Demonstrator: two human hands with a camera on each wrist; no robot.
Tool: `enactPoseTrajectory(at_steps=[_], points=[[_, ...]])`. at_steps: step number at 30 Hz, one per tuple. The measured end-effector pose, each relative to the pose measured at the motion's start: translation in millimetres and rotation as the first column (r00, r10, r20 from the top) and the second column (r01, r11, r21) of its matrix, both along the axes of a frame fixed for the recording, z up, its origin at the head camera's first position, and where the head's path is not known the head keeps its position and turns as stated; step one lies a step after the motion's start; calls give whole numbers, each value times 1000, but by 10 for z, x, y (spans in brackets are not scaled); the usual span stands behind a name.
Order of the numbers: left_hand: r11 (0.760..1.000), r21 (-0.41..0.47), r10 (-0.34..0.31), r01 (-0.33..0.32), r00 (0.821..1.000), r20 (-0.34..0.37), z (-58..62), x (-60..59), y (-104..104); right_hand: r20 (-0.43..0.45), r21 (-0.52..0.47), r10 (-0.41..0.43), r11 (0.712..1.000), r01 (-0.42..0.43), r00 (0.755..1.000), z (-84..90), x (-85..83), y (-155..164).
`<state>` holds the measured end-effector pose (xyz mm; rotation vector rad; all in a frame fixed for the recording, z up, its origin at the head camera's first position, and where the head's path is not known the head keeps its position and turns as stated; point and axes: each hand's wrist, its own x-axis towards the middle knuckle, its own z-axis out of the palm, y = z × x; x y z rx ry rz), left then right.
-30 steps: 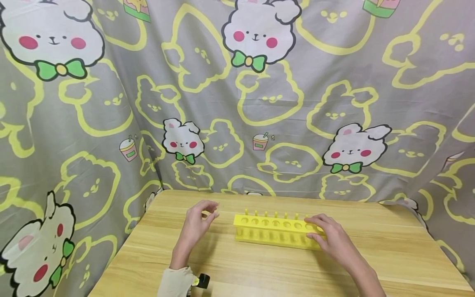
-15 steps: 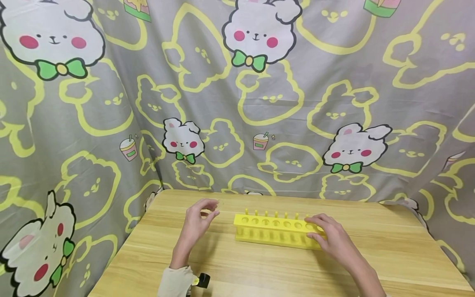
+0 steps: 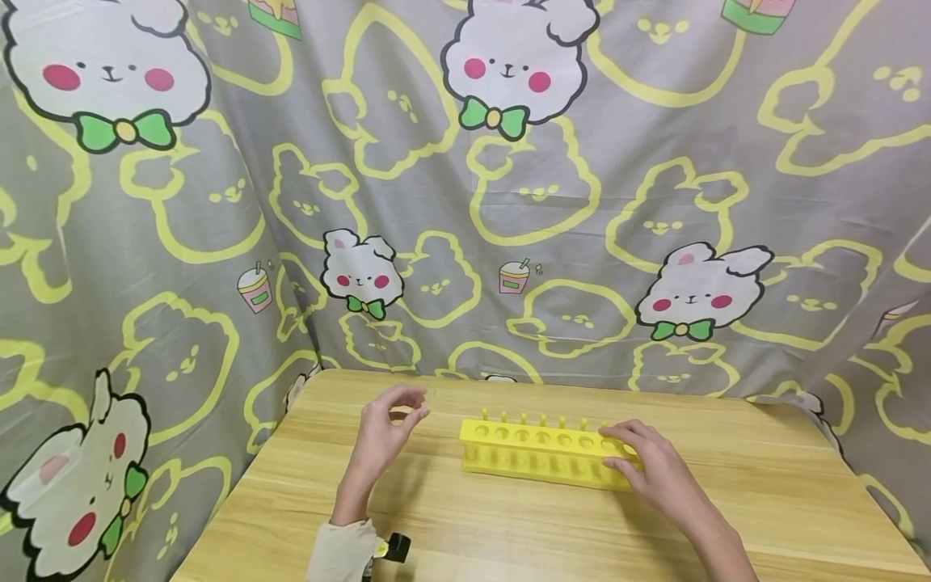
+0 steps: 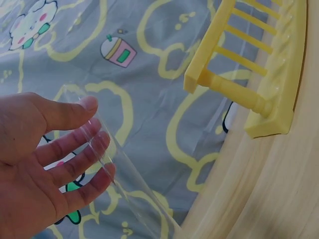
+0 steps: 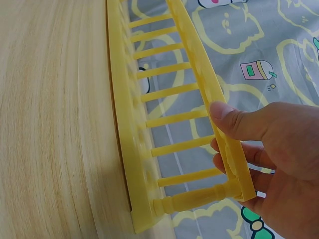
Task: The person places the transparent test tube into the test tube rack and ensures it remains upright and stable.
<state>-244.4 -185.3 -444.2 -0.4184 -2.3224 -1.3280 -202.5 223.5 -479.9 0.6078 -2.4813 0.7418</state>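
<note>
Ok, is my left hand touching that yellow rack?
Apart. In the head view, a strip of wooden tabletop shows plainly between the left hand and the yellow rack.

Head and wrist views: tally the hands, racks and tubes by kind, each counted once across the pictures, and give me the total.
Hands: 2 (left hand, right hand)
Racks: 1 (yellow rack)
Tubes: 1 (clear tube, at the left hand's fingers)
Total: 4

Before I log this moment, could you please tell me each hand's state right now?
Left hand: closed, pinching a clear test tube.
Right hand: closed, gripping the yellow test tube rack.
</note>
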Motion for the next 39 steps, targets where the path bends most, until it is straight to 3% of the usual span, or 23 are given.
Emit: enactPoseTrajectory(at_steps=[22, 32, 39], points=[[996, 86, 18, -17, 1000, -6, 40, 11, -6, -13, -1, 2, 1000, -2, 1000, -15, -3, 7], [992, 129, 19, -18, 1000, -11, 370, 221, 124, -13, -9, 8, 1000, -8, 1000, 1, -1, 9], [980, 199, 29, -21, 999, -38, 127, 44, 53, -4, -2, 7, 1000, -7, 1000, 1, 1, 0]])
